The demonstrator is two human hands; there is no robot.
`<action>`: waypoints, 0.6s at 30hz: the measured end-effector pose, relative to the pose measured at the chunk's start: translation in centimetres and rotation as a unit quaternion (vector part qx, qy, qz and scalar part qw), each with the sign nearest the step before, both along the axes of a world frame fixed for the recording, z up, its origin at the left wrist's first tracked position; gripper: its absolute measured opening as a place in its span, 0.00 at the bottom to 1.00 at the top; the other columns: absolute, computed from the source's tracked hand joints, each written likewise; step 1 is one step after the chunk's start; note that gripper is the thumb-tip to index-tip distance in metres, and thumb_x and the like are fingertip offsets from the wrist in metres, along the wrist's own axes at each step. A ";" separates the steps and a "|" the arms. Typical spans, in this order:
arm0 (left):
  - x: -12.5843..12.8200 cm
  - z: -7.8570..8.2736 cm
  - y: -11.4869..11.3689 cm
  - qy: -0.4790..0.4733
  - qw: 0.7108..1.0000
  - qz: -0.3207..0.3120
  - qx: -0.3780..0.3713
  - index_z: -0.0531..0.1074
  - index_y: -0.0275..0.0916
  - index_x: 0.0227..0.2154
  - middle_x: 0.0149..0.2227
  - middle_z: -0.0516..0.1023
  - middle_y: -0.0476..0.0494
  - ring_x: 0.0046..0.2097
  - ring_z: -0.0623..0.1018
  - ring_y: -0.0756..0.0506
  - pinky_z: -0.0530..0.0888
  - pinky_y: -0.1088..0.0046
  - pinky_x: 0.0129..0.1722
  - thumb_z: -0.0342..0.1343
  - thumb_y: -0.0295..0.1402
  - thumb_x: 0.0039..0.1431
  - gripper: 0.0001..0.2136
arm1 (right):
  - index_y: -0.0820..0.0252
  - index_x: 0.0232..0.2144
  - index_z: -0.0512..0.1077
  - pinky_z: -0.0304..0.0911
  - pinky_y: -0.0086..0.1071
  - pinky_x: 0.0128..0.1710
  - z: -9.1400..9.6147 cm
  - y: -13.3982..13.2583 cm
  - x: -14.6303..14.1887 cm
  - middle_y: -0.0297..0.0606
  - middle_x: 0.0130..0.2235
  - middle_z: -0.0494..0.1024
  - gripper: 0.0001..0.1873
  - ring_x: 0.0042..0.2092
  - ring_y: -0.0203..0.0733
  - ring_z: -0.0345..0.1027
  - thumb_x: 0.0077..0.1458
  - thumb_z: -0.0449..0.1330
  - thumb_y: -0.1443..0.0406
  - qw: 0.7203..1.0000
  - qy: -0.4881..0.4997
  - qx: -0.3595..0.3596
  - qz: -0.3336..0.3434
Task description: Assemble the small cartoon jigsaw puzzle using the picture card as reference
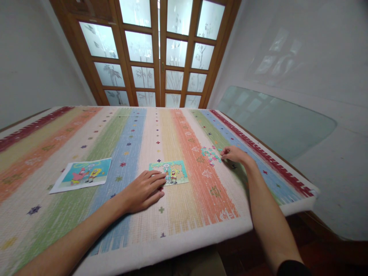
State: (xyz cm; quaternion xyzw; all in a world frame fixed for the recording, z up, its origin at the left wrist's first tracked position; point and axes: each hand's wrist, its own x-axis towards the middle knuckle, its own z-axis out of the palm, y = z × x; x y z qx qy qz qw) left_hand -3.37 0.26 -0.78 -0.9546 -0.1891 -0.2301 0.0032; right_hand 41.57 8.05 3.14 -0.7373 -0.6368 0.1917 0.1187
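A partly assembled jigsaw puzzle [181, 177] with cartoon figures lies on the striped tablecloth in front of me. My left hand [145, 191] rests flat over its left side, fingers stretched out, hiding that part. To the right is a loose heap of small teal and pink puzzle pieces [211, 154]. At the heap's right edge my right hand [233, 154] is closed in a pinch, apparently on a puzzle piece, mostly covered by the fingertips. A printed reference picture [86, 174] of the cartoon figures lies on the left, apart from both hands.
The striped tablecloth [184, 214] covers a large table, whose near edge runs just in front of me. A glass panel [276, 119] leans by the wall on the right. Wooden doors [158, 57] with frosted panes stand beyond the far edge.
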 end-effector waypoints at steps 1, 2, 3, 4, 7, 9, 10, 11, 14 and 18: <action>0.0 0.0 0.0 0.000 1.000 0.000 -0.001 0.67 0.40 0.56 0.57 0.76 0.38 0.59 0.74 0.36 0.73 0.53 0.54 0.50 0.35 0.72 0.13 | 0.58 0.19 0.73 0.64 0.29 0.30 -0.1 0.0 0.0 0.34 0.23 0.77 0.04 0.29 0.40 0.71 0.40 0.64 0.70 1.000 0.004 0.003 0.000; 0.0 0.0 0.0 0.001 1.000 0.000 -0.002 0.66 0.39 0.56 0.58 0.76 0.38 0.59 0.74 0.36 0.73 0.53 0.54 0.50 0.35 0.72 0.13 | 0.58 0.19 0.72 0.63 0.29 0.29 -0.1 0.0 0.1 0.34 0.23 0.76 0.05 0.28 0.40 0.71 0.39 0.64 0.71 1.000 0.008 0.006 0.000; 0.0 0.1 0.0 0.002 1.000 0.000 -0.004 0.66 0.39 0.56 0.58 0.76 0.37 0.59 0.74 0.36 0.73 0.53 0.54 0.50 0.35 0.72 0.14 | 0.58 0.19 0.72 0.63 0.29 0.29 -0.1 0.0 0.1 0.34 0.23 0.76 0.05 0.28 0.39 0.70 0.39 0.64 0.71 1.000 0.015 0.011 0.002; 0.1 0.1 0.0 0.002 1.000 0.000 -0.005 0.66 0.39 0.57 0.58 0.76 0.37 0.59 0.74 0.36 0.73 0.52 0.55 0.49 0.35 0.72 0.14 | 0.58 0.19 0.71 0.63 0.29 0.29 -0.1 0.0 0.0 0.34 0.23 0.76 0.05 0.28 0.39 0.70 0.39 0.63 0.71 1.000 0.021 0.017 0.004; 0.1 0.2 0.0 0.004 1.000 -0.001 -0.008 0.66 0.39 0.57 0.57 0.76 0.37 0.59 0.73 0.37 0.73 0.53 0.55 0.49 0.34 0.72 0.14 | 0.58 0.22 0.72 0.62 0.29 0.29 0.2 -0.1 -0.6 0.35 0.24 0.77 0.04 0.28 0.38 0.69 0.41 0.63 0.71 0.997 0.057 0.044 0.023; 0.0 0.1 0.0 0.004 1.000 -0.002 -0.005 0.67 0.39 0.57 0.58 0.76 0.37 0.59 0.73 0.37 0.73 0.53 0.55 0.50 0.34 0.72 0.14 | 0.59 0.29 0.75 0.63 0.29 0.30 0.5 -0.1 -1.6 0.35 0.26 0.78 0.05 0.29 0.38 0.70 0.45 0.63 0.68 0.993 0.091 0.062 0.046; 0.0 0.1 0.0 0.003 1.000 -0.002 -0.003 0.67 0.39 0.57 0.58 0.76 0.37 0.59 0.73 0.37 0.73 0.53 0.54 0.50 0.34 0.72 0.14 | 0.59 0.33 0.76 0.64 0.29 0.30 0.6 -0.2 -2.3 0.35 0.27 0.79 0.08 0.29 0.38 0.70 0.47 0.63 0.66 0.989 0.114 0.069 0.060; 0.0 0.1 0.0 0.001 1.000 -0.001 -0.001 0.67 0.39 0.56 0.58 0.76 0.37 0.59 0.74 0.36 0.73 0.53 0.54 0.50 0.35 0.72 0.14 | 0.59 0.35 0.77 0.65 0.29 0.30 0.7 -0.3 -3.1 0.36 0.28 0.79 0.09 0.30 0.39 0.71 0.48 0.63 0.65 0.985 0.139 0.072 0.075; 0.0 0.1 0.0 -0.005 1.000 0.001 -0.001 0.67 0.39 0.55 0.57 0.77 0.37 0.58 0.74 0.37 0.74 0.54 0.54 0.50 0.35 0.72 0.13 | 0.59 0.33 0.77 0.66 0.31 0.31 0.8 -0.7 -5.9 0.37 0.29 0.80 0.10 0.30 0.40 0.73 0.48 0.66 0.60 0.957 0.247 0.076 0.128; 0.0 0.3 0.0 -0.003 1.000 0.001 0.006 0.67 0.39 0.55 0.57 0.77 0.37 0.58 0.75 0.36 0.74 0.54 0.53 0.49 0.35 0.72 0.13 | 0.58 0.34 0.78 0.67 0.32 0.31 0.3 -1.8 -9.9 0.38 0.30 0.81 0.12 0.30 0.39 0.73 0.49 0.68 0.58 0.930 0.311 0.014 0.194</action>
